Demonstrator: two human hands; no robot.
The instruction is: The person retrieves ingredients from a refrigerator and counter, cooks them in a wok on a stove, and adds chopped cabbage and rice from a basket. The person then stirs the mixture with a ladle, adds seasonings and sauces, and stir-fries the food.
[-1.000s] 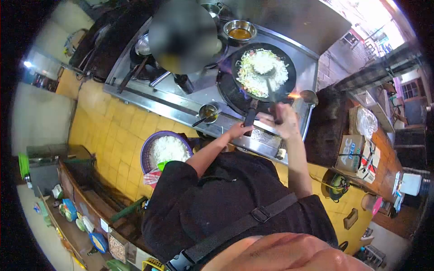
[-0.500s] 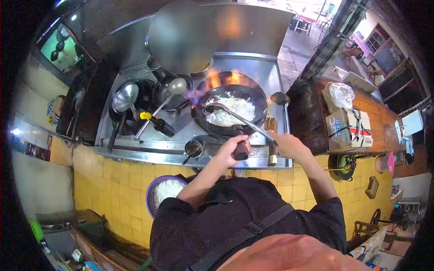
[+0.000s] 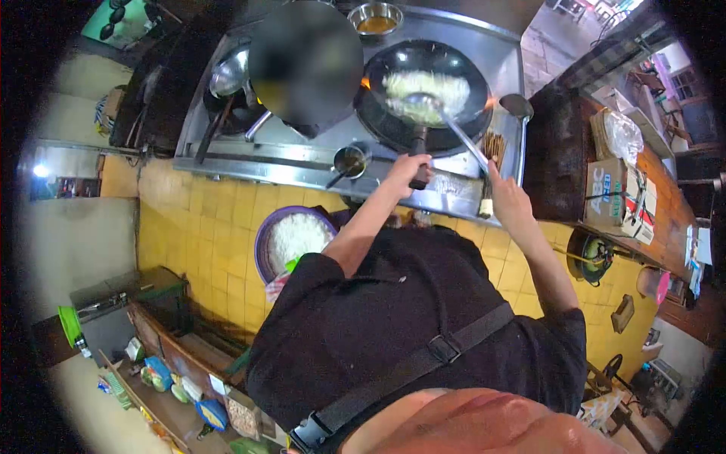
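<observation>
Wok [image 3: 423,54] shifted farther back on stove [image 3: 291,151] since earlier frame; flames [image 3: 490,101] lower. Wooden table [image 3: 671,228] stands right of stove. Blurred patch [image 3: 306,60] obscures stove left of wok. Wok holds rice [image 3: 439,87], motion-blurred. Purple basket [image 3: 262,244] holds white rice [image 3: 296,236]. Steel bowl [image 3: 354,17]: brown liquid. Left hand [image 3: 408,174] wrapped around wok handle [image 3: 421,142]; right hand [image 3: 514,204] grips ladle [image 3: 463,138], head in rice. Cup [image 3: 367,160]: utensil [image 3: 337,178] inside, remaining contents unclear.
</observation>
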